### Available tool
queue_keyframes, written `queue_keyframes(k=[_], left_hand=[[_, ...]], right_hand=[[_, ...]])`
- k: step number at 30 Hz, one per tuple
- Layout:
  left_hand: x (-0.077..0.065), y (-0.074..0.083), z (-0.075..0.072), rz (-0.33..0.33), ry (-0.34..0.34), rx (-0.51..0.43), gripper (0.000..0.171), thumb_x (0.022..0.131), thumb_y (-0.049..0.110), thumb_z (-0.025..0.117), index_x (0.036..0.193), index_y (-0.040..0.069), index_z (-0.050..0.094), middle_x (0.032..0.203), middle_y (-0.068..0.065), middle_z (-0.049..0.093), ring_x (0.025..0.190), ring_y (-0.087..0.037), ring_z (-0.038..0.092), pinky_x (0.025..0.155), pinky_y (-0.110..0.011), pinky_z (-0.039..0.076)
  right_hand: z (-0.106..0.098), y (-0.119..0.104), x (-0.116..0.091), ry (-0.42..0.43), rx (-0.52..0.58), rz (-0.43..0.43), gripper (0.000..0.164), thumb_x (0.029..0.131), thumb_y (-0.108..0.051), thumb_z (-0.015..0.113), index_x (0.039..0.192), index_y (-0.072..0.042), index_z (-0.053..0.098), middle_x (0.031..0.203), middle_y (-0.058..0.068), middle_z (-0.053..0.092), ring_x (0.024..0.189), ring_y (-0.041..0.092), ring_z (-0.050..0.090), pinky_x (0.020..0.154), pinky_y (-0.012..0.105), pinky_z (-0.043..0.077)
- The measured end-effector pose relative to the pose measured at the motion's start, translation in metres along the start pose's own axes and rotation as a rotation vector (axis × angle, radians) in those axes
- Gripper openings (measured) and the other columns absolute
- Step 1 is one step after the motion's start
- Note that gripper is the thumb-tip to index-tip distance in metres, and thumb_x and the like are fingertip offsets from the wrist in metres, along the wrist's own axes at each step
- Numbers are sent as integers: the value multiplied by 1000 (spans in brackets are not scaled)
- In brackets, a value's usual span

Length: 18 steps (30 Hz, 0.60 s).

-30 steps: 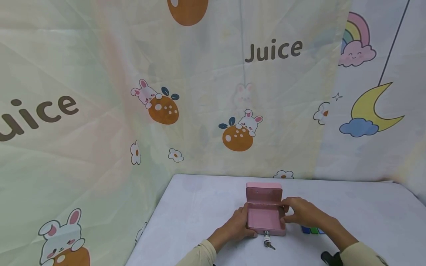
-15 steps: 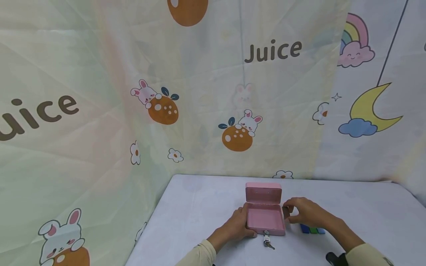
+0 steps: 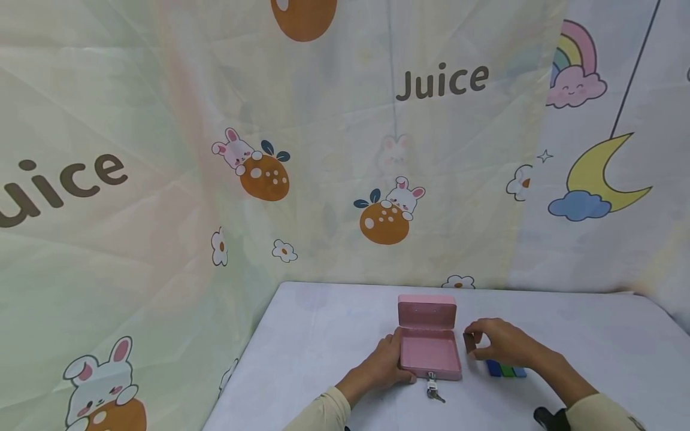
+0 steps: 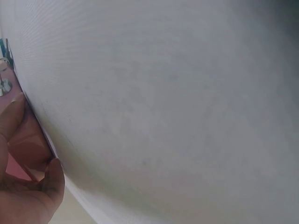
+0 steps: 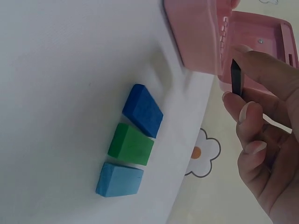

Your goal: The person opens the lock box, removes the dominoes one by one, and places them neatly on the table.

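An open pink metal lock box (image 3: 430, 353) stands on the white table, its lid (image 3: 427, 313) tipped back and its inside bare. My left hand (image 3: 381, 364) grips the box's left side, thumb near the front corner; the left wrist view shows its fingertips on the pink wall (image 4: 30, 140). A key (image 3: 435, 395) hangs at the lock (image 3: 432, 378) on the front. Just right of the box, my right hand (image 3: 502, 342) pinches a thin, flat dark piece (image 5: 237, 77) between thumb and fingers, apart from the box wall.
Three small blocks, dark blue (image 5: 143, 110), green (image 5: 131, 144) and light blue (image 5: 119, 180), lie in a row on the table (image 3: 323, 335) beneath the right hand. A printed cloth wall (image 3: 323, 257) rises behind the table's back edge.
My right hand has drawn slightly right, from the box's right wall to a small gap beside it, with the dark piece now showing in its pinch. The left hand stays on the box.
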<state>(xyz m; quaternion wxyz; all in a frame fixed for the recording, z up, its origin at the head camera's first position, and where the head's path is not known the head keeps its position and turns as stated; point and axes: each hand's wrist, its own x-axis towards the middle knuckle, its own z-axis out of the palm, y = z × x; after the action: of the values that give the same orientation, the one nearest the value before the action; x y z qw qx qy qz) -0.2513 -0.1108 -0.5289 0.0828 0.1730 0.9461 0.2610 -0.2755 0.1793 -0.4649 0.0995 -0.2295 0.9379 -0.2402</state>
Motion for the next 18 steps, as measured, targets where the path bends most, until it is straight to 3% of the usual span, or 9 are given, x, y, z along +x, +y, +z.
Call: queue_keyframes(k=[5, 18], left_hand=[[0, 2, 0, -16, -6, -1, 104, 75, 36, 88, 155, 27, 23, 131, 3, 54, 123, -13, 51, 110, -37, 45], [0, 1, 0, -15, 2, -5, 103, 75, 36, 88, 155, 26, 24, 130, 3, 54, 121, -13, 51, 109, -38, 46]], right_hand=[[-1, 3, -2, -20, 18, 40, 45, 76, -21, 87, 114, -5, 70, 94, -4, 65, 93, 19, 58, 86, 46, 55], [-6, 19, -6, -10, 1, 44, 45, 76, -21, 87, 114, -3, 69, 93, -4, 65, 92, 18, 59, 84, 44, 56]])
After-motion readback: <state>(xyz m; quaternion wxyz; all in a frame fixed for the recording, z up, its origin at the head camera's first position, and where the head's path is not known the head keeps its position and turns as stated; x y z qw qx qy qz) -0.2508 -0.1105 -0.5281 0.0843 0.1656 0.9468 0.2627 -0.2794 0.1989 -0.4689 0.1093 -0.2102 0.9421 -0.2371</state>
